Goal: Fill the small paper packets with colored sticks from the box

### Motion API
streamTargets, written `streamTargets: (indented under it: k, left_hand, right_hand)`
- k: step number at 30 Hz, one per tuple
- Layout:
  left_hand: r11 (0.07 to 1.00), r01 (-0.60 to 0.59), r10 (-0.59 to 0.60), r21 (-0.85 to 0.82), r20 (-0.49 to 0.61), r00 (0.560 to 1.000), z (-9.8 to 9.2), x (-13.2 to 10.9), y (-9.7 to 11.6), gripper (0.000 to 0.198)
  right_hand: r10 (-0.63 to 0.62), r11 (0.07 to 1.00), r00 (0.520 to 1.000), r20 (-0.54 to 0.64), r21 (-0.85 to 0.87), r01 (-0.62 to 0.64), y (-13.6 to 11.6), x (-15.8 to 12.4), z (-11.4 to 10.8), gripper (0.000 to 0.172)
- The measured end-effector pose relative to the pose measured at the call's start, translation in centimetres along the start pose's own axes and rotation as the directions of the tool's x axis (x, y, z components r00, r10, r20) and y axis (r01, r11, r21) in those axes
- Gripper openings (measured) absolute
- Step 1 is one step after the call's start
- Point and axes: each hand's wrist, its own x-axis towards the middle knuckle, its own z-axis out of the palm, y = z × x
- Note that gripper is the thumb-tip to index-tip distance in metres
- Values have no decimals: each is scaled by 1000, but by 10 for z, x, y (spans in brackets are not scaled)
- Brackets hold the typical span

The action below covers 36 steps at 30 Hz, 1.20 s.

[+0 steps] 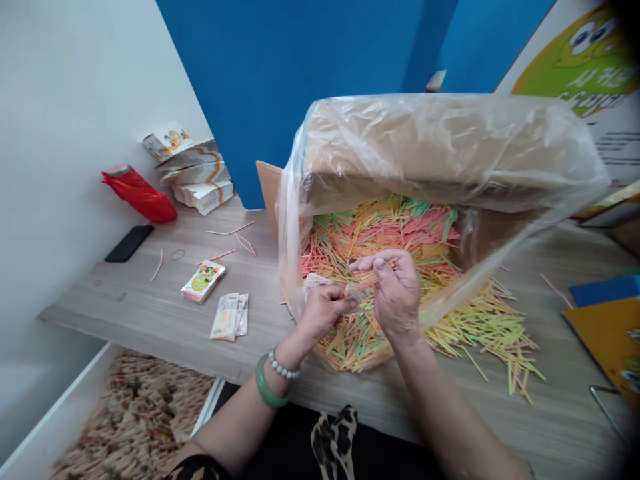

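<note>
My left hand [321, 312] is closed, pinching a small clear packet [355, 292] with printing on it. Behind its knuckles shows a white patterned piece [315, 281], perhaps part of the packets it holds. Close beside it, my right hand [399, 297] is closed around a small bunch of thin orange-pink sticks [367, 277], their ends pointing toward the packet. Both hands are above a heap of thin coloured sticks [380, 230] in pink, orange, yellow and green. The heap fills a cardboard box lined with a clear plastic bag [450, 137] and spills out at the front.
At left on the table [270, 367] lie filled packets [227, 317], a printed pack [203, 280], a phone [129, 243], a red bag [143, 195] and stacked printed paper [200, 173]. An open drawer [135, 413] full of packets is below. Coloured folders [603, 327] lie at right.
</note>
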Motion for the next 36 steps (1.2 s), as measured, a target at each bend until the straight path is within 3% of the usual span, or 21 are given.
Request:
streamTargets:
  k: [5,10,14,19,24,29,32,36]
  left_hand:
    - [998,38,-38,-46,3,999,-1,-1,-1,31]
    - [995,41,-42,-91,-5,999,-3,-1,-2,36]
    - [995,24,-26,-95,-12,1000,-3,-2,-2,39]
    - [993,-51,54,-106,27,998,-5,-2,-3,40]
    - [964,-253,256,-77,38,966,-8,4,-7,38]
    - [917,-97,118,-388,32,992,-8,7,-12,39]
    - [895,-58,87,-442,47,995,-11,5,-10,45]
    - [898,-66,94,-436,44,995,-12,1,-3,46]
  right_hand:
    - [42,992,995,87,-122,-31,5,-8,-2,6]
    - [108,991,992,65,-89,-102,5,-10,-3,8]
    - [192,975,974,122,-132,-176,7,-8,-5,13]
    - [355,932,918,179,-141,-333,10,-8,-5,17]
    - [389,903,880,272,-303,-305,14,-7,-9,24]
    - [445,843,796,412,-493,-216,16,-3,-33,32]
    - [463,833,833,304,-471,-291,19,-6,-47,48]
    - [480,841,834,271,-413,-350,23,-16,-49,29]
